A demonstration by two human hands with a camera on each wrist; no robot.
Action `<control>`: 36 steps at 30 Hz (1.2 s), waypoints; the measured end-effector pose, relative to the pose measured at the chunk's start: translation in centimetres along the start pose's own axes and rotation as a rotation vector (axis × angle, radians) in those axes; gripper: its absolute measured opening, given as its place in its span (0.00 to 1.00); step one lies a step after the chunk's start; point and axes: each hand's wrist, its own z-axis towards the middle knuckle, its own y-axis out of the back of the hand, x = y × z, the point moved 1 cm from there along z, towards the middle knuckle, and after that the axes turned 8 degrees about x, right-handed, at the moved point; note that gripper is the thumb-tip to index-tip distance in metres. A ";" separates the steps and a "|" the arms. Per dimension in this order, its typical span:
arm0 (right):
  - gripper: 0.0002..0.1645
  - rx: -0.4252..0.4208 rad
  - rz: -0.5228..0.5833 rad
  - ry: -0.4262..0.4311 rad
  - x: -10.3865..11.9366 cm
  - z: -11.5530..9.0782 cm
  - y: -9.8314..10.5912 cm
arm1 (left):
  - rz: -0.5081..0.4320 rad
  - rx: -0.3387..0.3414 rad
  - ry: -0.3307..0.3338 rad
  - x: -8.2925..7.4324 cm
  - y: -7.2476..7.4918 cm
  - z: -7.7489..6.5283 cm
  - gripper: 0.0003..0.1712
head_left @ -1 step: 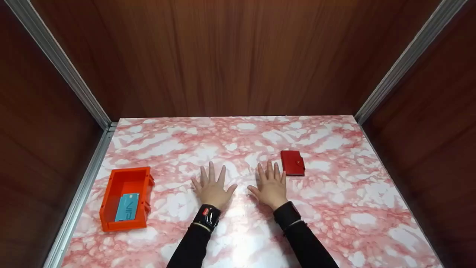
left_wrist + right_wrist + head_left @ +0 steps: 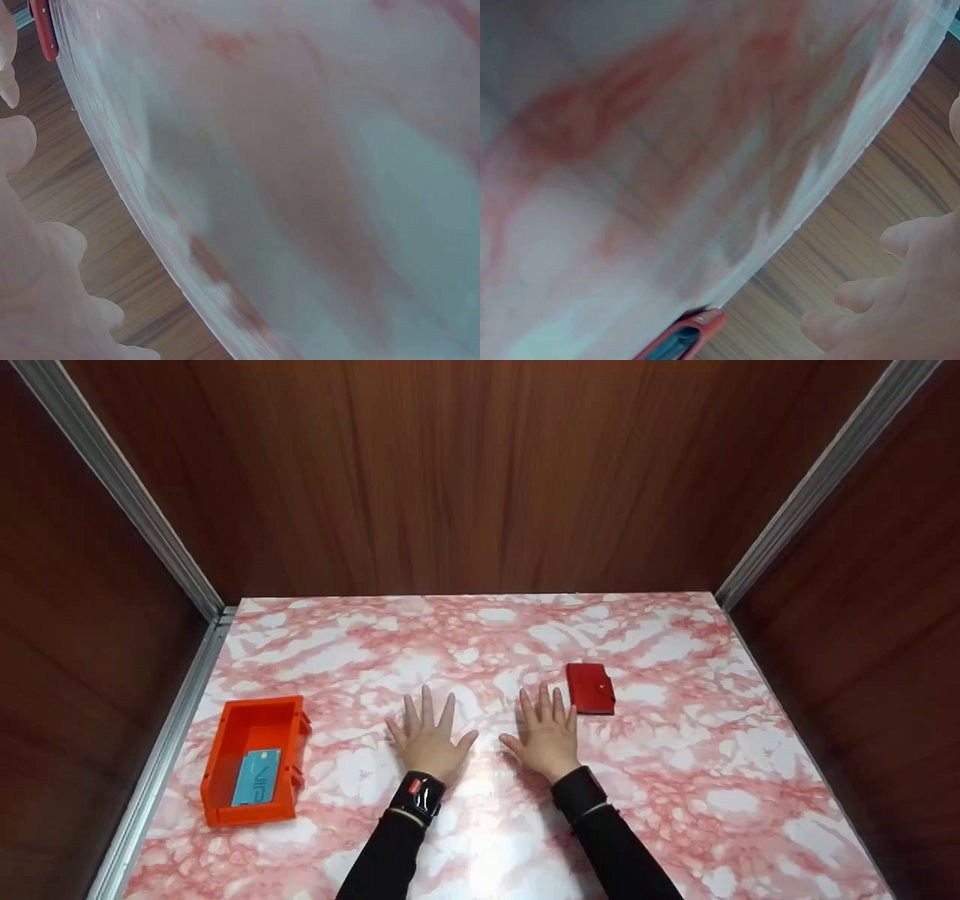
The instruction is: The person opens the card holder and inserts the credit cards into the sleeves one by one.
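Note:
Both hands are held palm down over the middle of the table with fingers spread straight. The left hand (image 2: 431,742) holds nothing; an orange bin (image 2: 292,812) stands some way to its left. Inside that bin lies a light blue card (image 2: 256,777) marked "VIP". My right hand (image 2: 551,739) is also bare, its little finger close beside a red card holder (image 2: 590,688) with a snap strap on its right side. In the right wrist view the red card holder (image 2: 705,324) shows its edge at the bottom, near the fingers (image 2: 859,295).
The table (image 2: 675,825) has a pink and white marbled top. A brown wood-grain panel (image 2: 480,480) rises behind it, with dark side panels and metal corner posts (image 2: 127,487) at left and right.

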 end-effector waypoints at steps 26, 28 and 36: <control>0.46 -0.266 0.083 0.044 -5.1 -0.9 1.9 | -0.214 -0.007 -0.092 -5.7 -0.4 0.6 0.37; 0.46 -0.277 0.097 0.031 -5.9 -0.8 2.0 | -0.227 -0.023 -0.128 -6.7 -0.5 0.8 0.36; 0.42 -0.306 0.126 -0.033 -8.9 0.0 2.5 | -0.292 -0.144 -0.271 -10.2 -1.0 1.6 0.30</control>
